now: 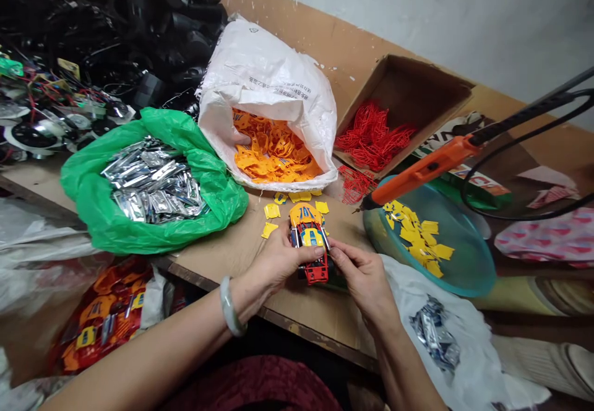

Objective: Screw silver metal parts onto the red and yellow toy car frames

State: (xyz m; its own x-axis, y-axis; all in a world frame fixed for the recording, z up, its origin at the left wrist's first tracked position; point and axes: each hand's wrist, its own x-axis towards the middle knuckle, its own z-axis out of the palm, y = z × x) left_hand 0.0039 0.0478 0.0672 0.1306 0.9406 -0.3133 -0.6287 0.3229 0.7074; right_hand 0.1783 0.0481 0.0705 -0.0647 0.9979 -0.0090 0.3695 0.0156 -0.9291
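A toy car body (pixel 312 234) with an orange hood, a yellow roof panel and a red rear frame is held over the brown work surface. My left hand (pixel 281 256) is closed on its left side, the thumb lying across the rear. At the car's right side, the fingers of my right hand (pixel 359 268) are pinched together against its edge; any small part between them is hidden. Several yellow panels (pixel 272 211) lie on the board just beyond the car.
A green bag (pixel 223 203) holds silver parts; a white sack (pixel 273 58) holds orange shells. A cardboard box (pixel 429 83) contains red frames. An orange electric screwdriver (pixel 422 173) hangs over a teal basin (pixel 482 268) of yellow panels. A white bag (pixel 473 330) sits at lower right.
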